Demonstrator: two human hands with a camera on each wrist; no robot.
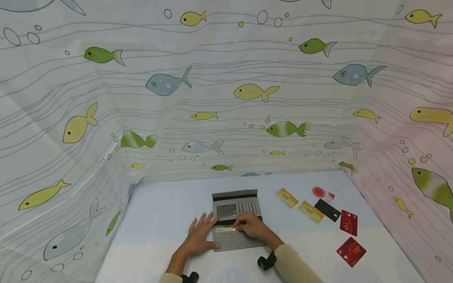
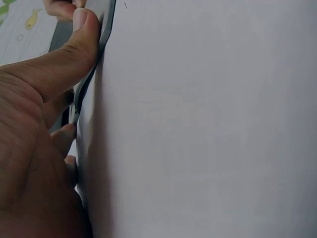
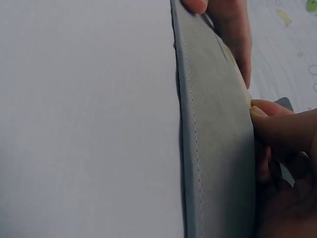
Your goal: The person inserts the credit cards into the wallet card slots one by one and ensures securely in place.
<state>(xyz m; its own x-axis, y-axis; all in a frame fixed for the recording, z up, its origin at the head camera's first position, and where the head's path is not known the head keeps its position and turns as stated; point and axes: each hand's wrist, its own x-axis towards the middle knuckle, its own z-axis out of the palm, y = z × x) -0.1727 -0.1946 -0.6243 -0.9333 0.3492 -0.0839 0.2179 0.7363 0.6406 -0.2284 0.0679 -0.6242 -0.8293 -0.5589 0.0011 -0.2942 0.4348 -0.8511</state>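
A grey wallet (image 1: 235, 239) lies unfolded on the table, with a window pocket and several card slots in its upper half. A pale card (image 1: 223, 230) sits partly inside the long pocket of the lower half. My left hand (image 1: 199, 237) is spread over the wallet's left edge; its thumb rests on the lower corner, as the left wrist view also shows. With thumb and finger, my right hand (image 1: 253, 226) pinches the pale card at the pocket's opening. In the right wrist view the pinching fingers (image 3: 267, 116) hide part of the card.
Right of the wallet lie two yellow cards (image 1: 287, 198) (image 1: 311, 212), a black card (image 1: 327, 210), a white card with a red circle (image 1: 319, 192) and two red cards (image 1: 348, 223) (image 1: 351, 251). A fish-patterned curtain (image 1: 226, 129) surrounds the white table (image 1: 170, 200).
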